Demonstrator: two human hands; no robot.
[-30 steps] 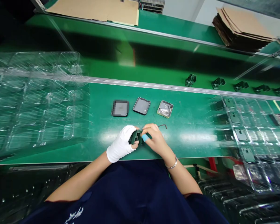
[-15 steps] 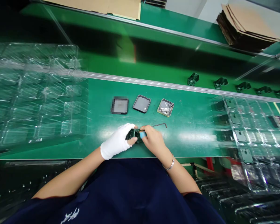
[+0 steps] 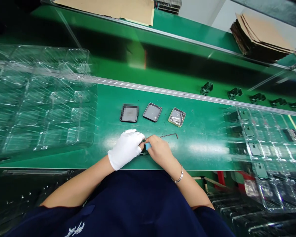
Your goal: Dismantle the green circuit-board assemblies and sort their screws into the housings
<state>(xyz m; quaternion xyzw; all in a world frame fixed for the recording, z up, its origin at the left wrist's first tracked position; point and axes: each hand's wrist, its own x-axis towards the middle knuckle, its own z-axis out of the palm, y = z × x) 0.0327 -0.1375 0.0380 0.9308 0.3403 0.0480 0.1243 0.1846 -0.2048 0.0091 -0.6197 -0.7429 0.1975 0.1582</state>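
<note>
A small green circuit board assembly is between my two hands near the bench's front edge, mostly hidden by the fingers. My left hand, in a white glove with bare fingertips showing, is closed round its left side. From the other side my right hand, bare with a blue wrap on one finger, pinches at the board's upper right. An L-shaped hex key sticks out beyond the right hand's knuckles; whether it lies on the bench or is held, I cannot tell.
Beyond the hands are three shallow square housings: two dark-rimmed covers and one with a silvery inside. Clear compartment trays stand left and right, the right one holding green boards. Several board assemblies line the back.
My left hand's fingers have closed further over the board, and my right fingertips have shifted left against it. The board is more hidden now. The whole view has shifted slightly.
</note>
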